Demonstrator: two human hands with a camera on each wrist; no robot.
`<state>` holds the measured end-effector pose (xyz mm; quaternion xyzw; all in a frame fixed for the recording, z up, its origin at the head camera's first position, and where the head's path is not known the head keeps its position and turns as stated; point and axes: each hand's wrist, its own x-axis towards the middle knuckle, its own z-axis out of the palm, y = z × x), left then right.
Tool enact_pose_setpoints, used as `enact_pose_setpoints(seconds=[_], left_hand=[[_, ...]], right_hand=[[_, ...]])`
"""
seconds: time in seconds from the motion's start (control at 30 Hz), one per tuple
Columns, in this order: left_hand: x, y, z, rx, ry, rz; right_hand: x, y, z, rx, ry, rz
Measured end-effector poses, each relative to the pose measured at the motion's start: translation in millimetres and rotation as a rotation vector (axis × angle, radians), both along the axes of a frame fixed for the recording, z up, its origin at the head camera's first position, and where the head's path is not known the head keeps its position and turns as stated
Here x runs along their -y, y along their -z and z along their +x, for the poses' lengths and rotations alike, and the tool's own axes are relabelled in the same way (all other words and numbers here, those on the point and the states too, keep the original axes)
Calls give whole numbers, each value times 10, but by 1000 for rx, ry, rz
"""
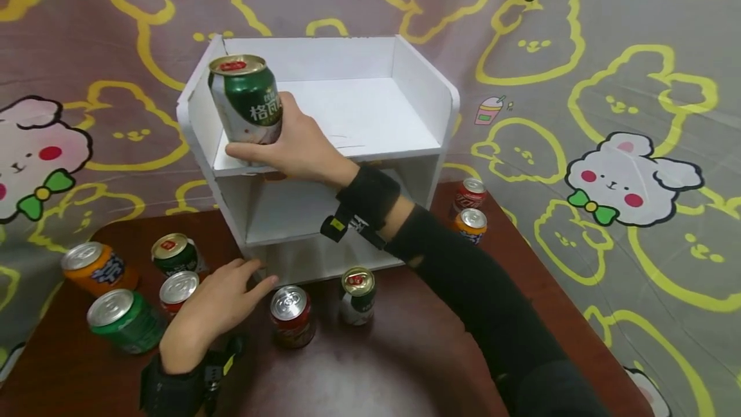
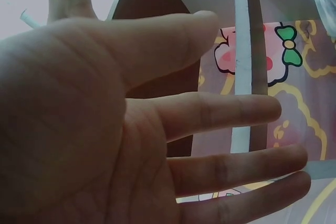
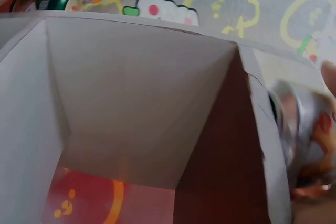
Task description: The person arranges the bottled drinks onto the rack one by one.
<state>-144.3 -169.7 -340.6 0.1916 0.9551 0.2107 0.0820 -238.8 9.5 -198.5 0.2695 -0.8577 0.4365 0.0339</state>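
My right hand (image 1: pixel 303 140) grips a green and white drink can (image 1: pixel 249 105) at the left end of the top shelf of a white shelf unit (image 1: pixel 370 114). The can stands nearly upright; whether its base touches the board I cannot tell. In the right wrist view this can (image 3: pixel 315 129) shows at the right edge, beside the board. Low at the unit's front left corner is my left hand (image 1: pixel 217 301), palm side and spread fingers (image 2: pixel 226 114) visible in the left wrist view, holding nothing. A red can (image 1: pixel 178 289) is partly hidden behind it.
On the brown table (image 1: pixel 370 372), an orange can (image 1: pixel 98 269), a green can (image 1: pixel 127 320) and a green-gold can (image 1: pixel 173 254) stand left. A red can (image 1: pixel 292 320) and a green-white can (image 1: pixel 357 298) stand in front. Another red can (image 1: pixel 469 196) and orange can (image 1: pixel 471 225) stand right.
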Motion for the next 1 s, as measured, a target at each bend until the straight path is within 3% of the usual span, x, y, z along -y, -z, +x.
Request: enact_pose_setpoints(seconds=[0.17, 0.3, 1.0], left_hand=[[1, 15, -2, -7, 4, 4], [6, 25, -4, -16, -2, 8], [27, 27, -29, -3, 0, 4]], right_hand=[[-68, -34, -72, 76, -106, -22], [-53, -21, -79, 75, -125, -24], [161, 30, 38, -52, 96, -32]])
